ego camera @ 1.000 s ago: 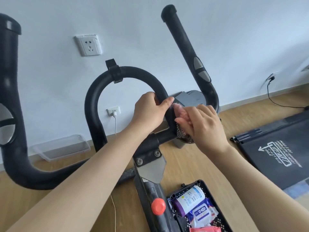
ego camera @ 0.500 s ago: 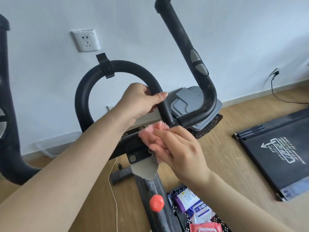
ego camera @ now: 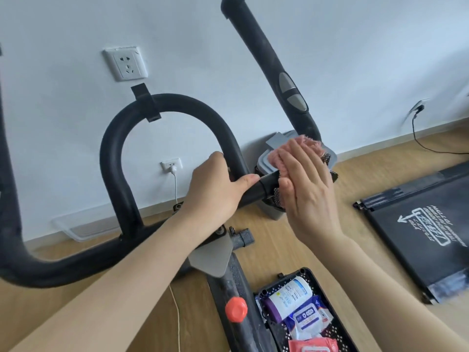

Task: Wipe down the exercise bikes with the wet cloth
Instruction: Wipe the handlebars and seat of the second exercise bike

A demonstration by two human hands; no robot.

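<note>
The exercise bike's black handlebar (ego camera: 162, 107) arches up in front of the wall, with a right grip (ego camera: 266, 62) rising toward the top. My left hand (ego camera: 215, 186) grips the bar where the arch meets the crossbar. My right hand (ego camera: 304, 181) wraps the pink cloth (ego camera: 308, 144) round the base of the right grip, fingers curled over it. Part of the cloth pokes out above my fingers. The bike's stem with an orange knob (ego camera: 236, 309) runs down below.
A black basket (ego camera: 304, 323) with wipes packs and a bottle sits on the wooden floor at the bottom. A black folded treadmill (ego camera: 418, 237) lies at right. A grey bin (ego camera: 274, 158) stands behind the bar, a clear plastic tray (ego camera: 83, 227) by the wall.
My right hand has moved the pink cloth from the centre clamp out and up to the base of the right grip. My left hand stays on the arch.
</note>
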